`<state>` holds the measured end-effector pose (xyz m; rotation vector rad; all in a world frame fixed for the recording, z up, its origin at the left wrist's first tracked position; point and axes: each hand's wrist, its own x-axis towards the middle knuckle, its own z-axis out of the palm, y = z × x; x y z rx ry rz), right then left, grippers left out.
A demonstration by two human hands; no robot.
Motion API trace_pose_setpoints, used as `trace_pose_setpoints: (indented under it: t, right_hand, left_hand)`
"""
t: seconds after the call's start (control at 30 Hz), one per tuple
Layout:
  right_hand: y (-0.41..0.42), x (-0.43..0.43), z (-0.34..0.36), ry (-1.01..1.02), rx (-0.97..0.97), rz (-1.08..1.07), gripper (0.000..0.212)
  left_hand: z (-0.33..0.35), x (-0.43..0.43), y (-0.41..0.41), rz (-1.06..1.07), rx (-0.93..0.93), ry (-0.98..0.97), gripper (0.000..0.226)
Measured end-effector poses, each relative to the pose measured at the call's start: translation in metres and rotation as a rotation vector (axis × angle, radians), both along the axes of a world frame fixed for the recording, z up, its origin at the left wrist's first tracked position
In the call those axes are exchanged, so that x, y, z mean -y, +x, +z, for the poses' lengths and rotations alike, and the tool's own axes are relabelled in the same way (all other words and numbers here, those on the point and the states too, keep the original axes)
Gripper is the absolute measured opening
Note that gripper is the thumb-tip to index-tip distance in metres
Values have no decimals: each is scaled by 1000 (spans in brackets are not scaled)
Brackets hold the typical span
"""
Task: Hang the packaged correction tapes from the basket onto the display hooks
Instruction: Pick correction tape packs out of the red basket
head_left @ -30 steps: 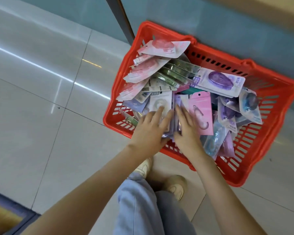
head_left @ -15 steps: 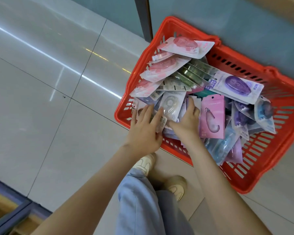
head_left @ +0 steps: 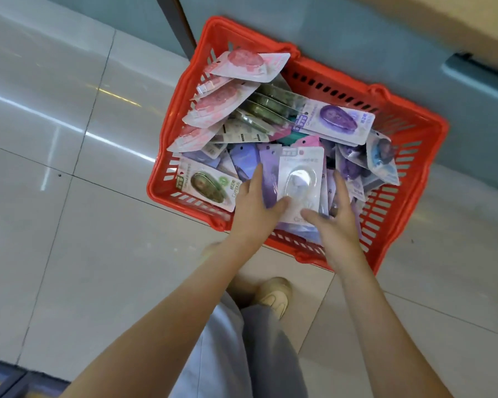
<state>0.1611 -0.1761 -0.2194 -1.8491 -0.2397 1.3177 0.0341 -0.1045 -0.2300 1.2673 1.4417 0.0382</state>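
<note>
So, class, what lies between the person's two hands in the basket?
In the head view, a white correction-tape pack lies between the left hand and right hand, both thumbs touching it, in the red basket.

Glossy floor tiles (head_left: 69, 254); beige shoe (head_left: 272, 297); grey trousers (head_left: 242, 354)
</note>
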Motion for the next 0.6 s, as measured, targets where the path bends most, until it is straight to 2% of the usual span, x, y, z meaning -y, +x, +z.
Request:
trace_pose_setpoints:
  t: [0.07, 0.13, 0.23, 0.4, 0.47, 0.57, 0.6]
  right_hand:
    - [8, 6, 6, 46, -140, -136, 84]
    - [14, 11, 17, 97, -213, -157, 80]
    - [17, 18, 44, 170, -273, -49, 84]
    - [12, 7, 146, 205, -245, 81, 83]
    - [7, -6, 203, 228, -232, 50, 74]
    - [0, -34, 292, 277, -191, -41, 64]
    - [-2, -45, 324, 299, -183, -63, 63]
  left_hand:
    - [4, 2, 7, 127, 104, -217, 105]
    - [14, -1, 9, 149, 208, -456, 108]
    - [45, -10, 9, 95, 393, -614, 80]
    - [154, -32, 7, -31, 447, -533, 45]
    - [211, -43, 4, -77, 433, -450, 49]
    - [306, -64, 0, -119, 421, -295, 71]
    - [338, -72, -1, -132, 420, -242, 68]
